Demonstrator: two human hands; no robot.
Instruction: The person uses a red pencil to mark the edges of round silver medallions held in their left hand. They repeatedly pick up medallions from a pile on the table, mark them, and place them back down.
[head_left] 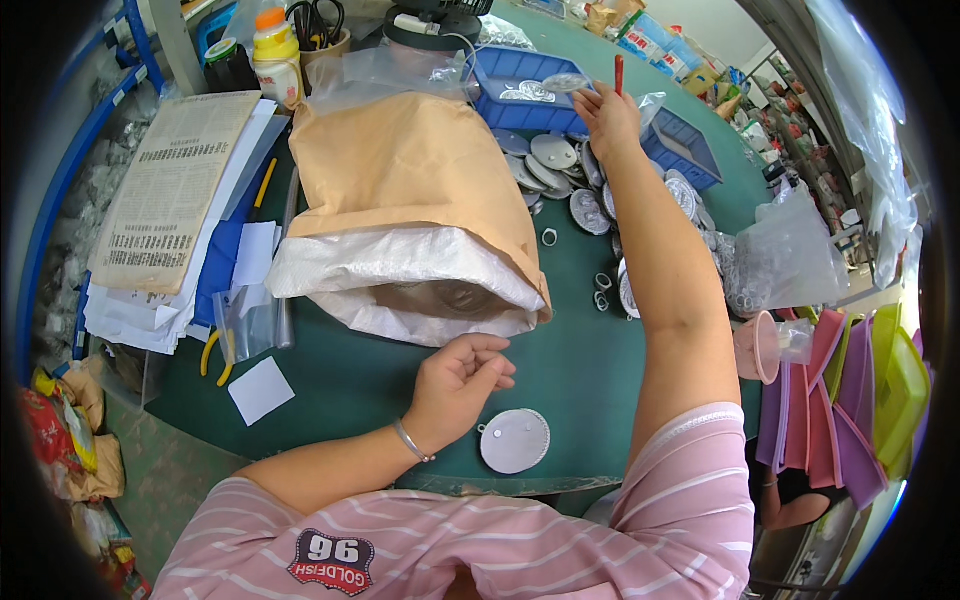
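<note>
My right hand (pixel 608 118) reaches far out over the blue bins, closed around a slim red stick-like tool (pixel 619 74) that points up. At its fingertips is a silvery oval disc (pixel 567 83); whether the fingers grip it or only touch it, I cannot tell. My left hand (pixel 458 385), fingers loosely curled with nothing visible in them, rests just in front of the mouth of a brown paper sack (pixel 410 165) with a white woven lining. A round silvery piece (pixel 515 441) with a small loop lies flat near the table's front edge.
Beyond my right forearm stand a blue bin (pixel 530 85) with discs and another blue bin (pixel 685 150). Silvery discs (pixel 552 152) are heaped before them, with small rings (pixel 601 290) nearby. Papers (pixel 175 190), yellow-handled pliers (pixel 212 355) and a white card (pixel 262 391) lie left.
</note>
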